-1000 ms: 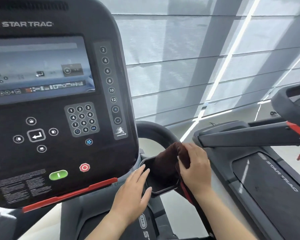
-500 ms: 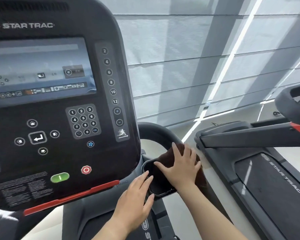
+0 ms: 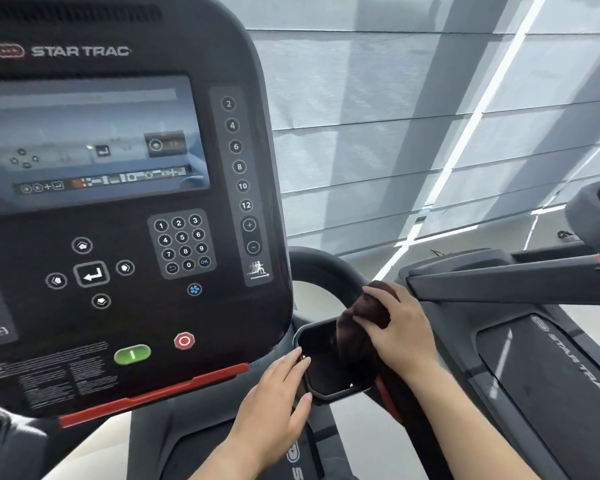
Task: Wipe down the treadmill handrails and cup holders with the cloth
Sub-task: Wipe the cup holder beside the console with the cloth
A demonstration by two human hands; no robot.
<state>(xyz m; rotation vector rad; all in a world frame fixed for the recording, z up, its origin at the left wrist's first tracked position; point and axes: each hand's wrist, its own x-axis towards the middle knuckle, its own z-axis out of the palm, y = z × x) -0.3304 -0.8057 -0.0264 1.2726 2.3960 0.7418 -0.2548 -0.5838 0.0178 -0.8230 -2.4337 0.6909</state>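
Observation:
A dark brown cloth (image 3: 357,336) is bunched at the right side of the black cup holder (image 3: 321,370), just right of the treadmill console. My right hand (image 3: 400,332) grips the cloth and presses it against the holder's right rim and the curved black handrail (image 3: 326,268) behind it. My left hand (image 3: 278,407) rests flat against the holder's left edge, fingers together, holding nothing. The lower part of the cloth hangs down under my right wrist, beside a red strip on the handrail.
The large Star Trac console (image 3: 118,202) with screen, keypad, green start and red stop buttons fills the left. A second treadmill (image 3: 551,375) stands close on the right. Grey window blinds (image 3: 395,133) lie beyond.
My right hand went from lying flat over the cloth to gripping it in a bunch, shifted slightly right onto the holder's rim. My left hand stayed at the holder's left edge.

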